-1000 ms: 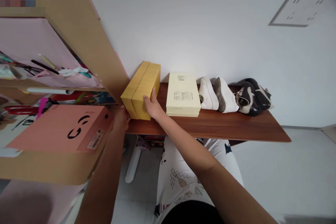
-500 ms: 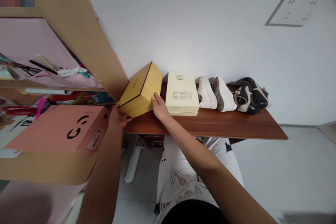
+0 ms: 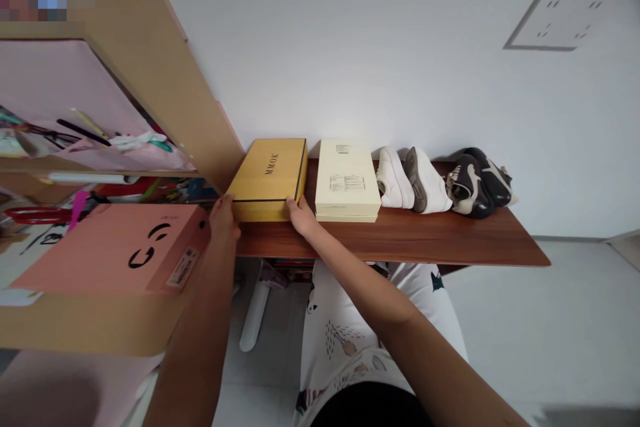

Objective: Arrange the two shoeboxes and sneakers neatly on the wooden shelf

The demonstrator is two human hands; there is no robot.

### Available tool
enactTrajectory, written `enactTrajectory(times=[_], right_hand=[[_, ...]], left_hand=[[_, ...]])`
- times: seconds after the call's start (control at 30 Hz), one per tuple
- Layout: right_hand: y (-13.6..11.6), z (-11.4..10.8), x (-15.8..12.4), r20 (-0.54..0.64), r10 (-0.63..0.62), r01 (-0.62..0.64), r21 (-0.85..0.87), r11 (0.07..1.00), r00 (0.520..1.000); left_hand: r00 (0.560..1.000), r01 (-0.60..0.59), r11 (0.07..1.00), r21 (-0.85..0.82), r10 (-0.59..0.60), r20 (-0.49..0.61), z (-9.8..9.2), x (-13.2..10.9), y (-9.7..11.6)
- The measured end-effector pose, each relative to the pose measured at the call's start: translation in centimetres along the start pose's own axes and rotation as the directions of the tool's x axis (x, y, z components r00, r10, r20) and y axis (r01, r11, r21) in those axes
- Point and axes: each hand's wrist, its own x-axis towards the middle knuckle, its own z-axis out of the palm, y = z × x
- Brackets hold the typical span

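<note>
- Our yellow box (image 3: 270, 170) lies just left of the cream box (image 3: 346, 180), its long axis seemingly pointing away from us, alongside it.
- We grasp the near corners: right hand (image 3: 301, 213) closer to the cream box, left hand (image 3: 224, 213) farther, its fingers partly hidden.
- A narrow gap parts the boxes; brown board (image 3: 420, 237) extends before the cream box.

See smooth, matt, paper-faced cardboard on yellow rectangular lidded box (image 3: 267, 177); note flat dark print. Find similar matt card on cream rectangular box (image 3: 347, 173) and on salmon-pink rectangular box (image 3: 115, 247). Record reddish-brown grained wooden board (image 3: 400, 240): smooth, faint sheen. Log white leather-like shoes (image 3: 431, 183) as smooth; black-and-beige shoes (image 3: 483, 200) as glossy over black parts. Read white socket plate (image 3: 565, 20) as smooth plastic, printed white trousers (image 3: 325, 317) as cloth.
</note>
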Motion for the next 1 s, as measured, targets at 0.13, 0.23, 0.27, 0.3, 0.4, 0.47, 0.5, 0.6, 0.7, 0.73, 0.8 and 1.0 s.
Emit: enactTrajectory(times=[0.13, 0.23, 0.27, 0.3, 0.4, 0.47, 0.5, 0.6, 0.7, 0.73, 0.8, 1.0], right_hand=[[0.5, 0.1, 0.0, -0.012, 0.047, -0.047, -0.008, 0.999, 0.999], [0.5, 0.2, -0.3, -0.019, 0.046, -0.046, -0.018, 0.999, 0.999], [0.3, 0.2, -0.5, -0.025, 0.049, -0.049, -0.023, 0.999, 0.999], [0.1, 0.1, -0.7, -0.028, 0.044, -0.045, -0.030, 0.999, 0.999], [-1.2, -0.8, -1.5, 0.028, -0.073, 0.073, -0.023, 0.997, 0.997], [-2.4, -2.4, -1.8, 0.094, -0.193, 0.192, 0.019, 0.981, 0.977], [-3.0, -3.6, -1.9, 0.104, -0.225, 0.223, 0.034, 0.974, 0.969], [-4.5, -8.1, -1.7, 0.002, -0.209, 0.209, 0.018, 0.978, 0.978], [-5.0, -13.3, -1.3, -0.135, -0.207, 0.207, -0.011, 0.978, 0.969], [-4.9, -14.9, -1.2, -0.176, -0.214, 0.214, -0.021, 0.977, 0.961], [-4.4, -17.8, -0.9, -0.251, -0.227, 0.225, -0.038, 0.974, 0.941], [-1.6, -22.2, -0.2, -0.330, -0.197, 0.183, -0.073, 0.980, 0.923]], left_hand=[[0.997, -0.005, 0.997, -0.074, -0.001, -0.075, 0.2, -0.3, -0.7], [0.998, -0.008, 0.997, -0.077, 0.004, -0.056, 0.4, -0.4, -0.9], [0.999, -0.014, 0.998, -0.064, 0.010, -0.054, 0.4, -0.3, -0.9], [0.998, -0.027, 0.999, -0.040, 0.025, -0.062, 0.4, -0.3, -0.8], [0.978, -0.158, 0.983, 0.098, 0.169, -0.120, 0.6, -0.5, -0.2], [0.931, -0.308, 0.929, 0.207, 0.339, -0.135, 1.1, -1.2, 0.5], [0.903, -0.376, 0.895, 0.242, 0.412, -0.120, 1.5, -1.7, 0.8], [0.865, -0.488, 0.848, 0.204, 0.502, -0.018, 3.5, -3.8, 1.9], [0.872, -0.481, 0.871, 0.096, 0.465, 0.149, 6.1, -6.6, 2.2], [0.875, -0.459, 0.885, 0.072, 0.436, 0.211, 6.9, -7.5, 2.0], [0.887, -0.373, 0.927, 0.045, 0.341, 0.312, 8.3, -9.4, 1.3], [0.908, -0.186, 0.979, 0.086, 0.138, 0.395, 10.9, -12.4, -2.7]])
